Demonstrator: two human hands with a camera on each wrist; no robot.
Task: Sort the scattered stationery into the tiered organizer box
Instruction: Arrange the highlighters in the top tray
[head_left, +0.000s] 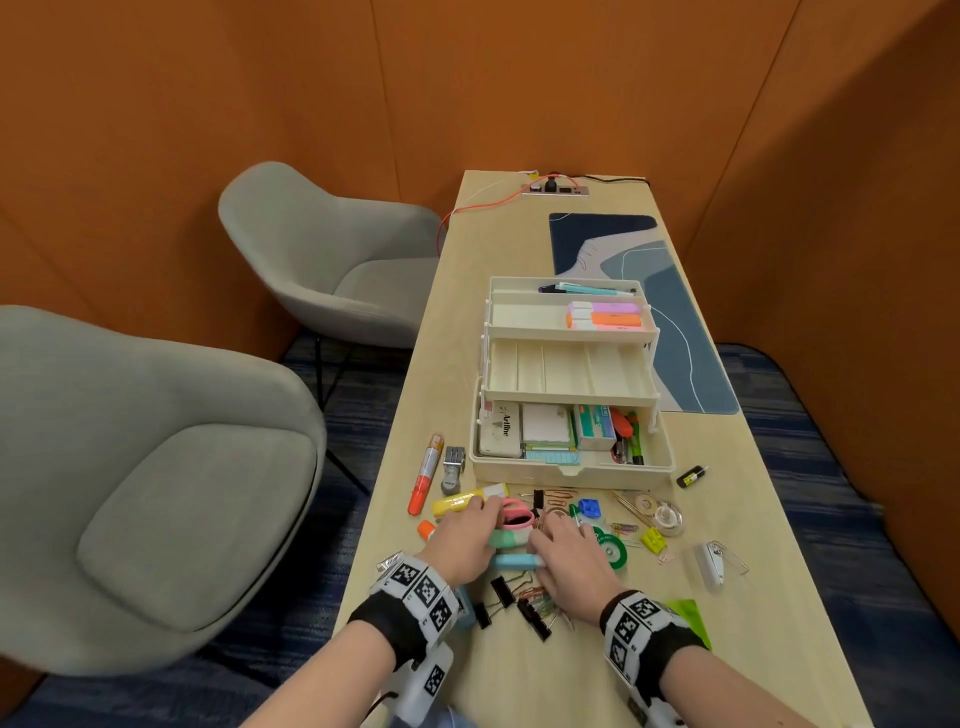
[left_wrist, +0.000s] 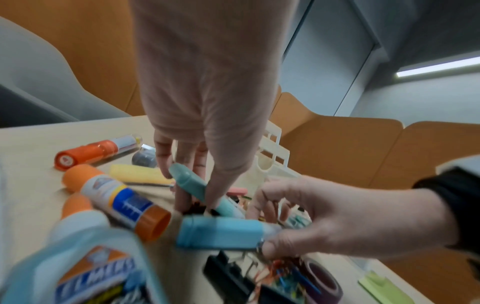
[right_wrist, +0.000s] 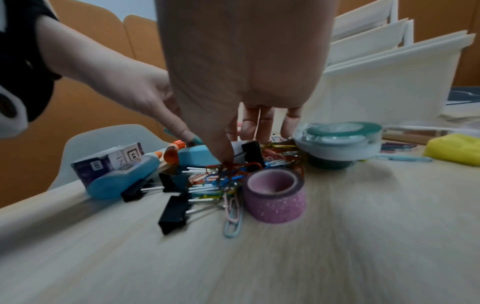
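Several items already sit in the organizer box (head_left: 571, 470) at mid-table: highlighters (head_left: 605, 316) on an upper tier, pens behind, notepads and boxes in the bottom bin; the divided middle tier looks empty. Most stationery remains on the table (head_left: 727, 597) before it, so the job seems under halfway. The left hand (head_left: 464, 540) pinches a teal highlighter (left_wrist: 201, 190); the right hand (head_left: 571, 558) reaches curled over a light-blue highlighter (left_wrist: 221, 233), grip unclear. Glue sticks (left_wrist: 114, 198), binder clips (right_wrist: 173, 214), paper clips (right_wrist: 221, 179) and tape rolls (right_wrist: 275, 195) still wait.
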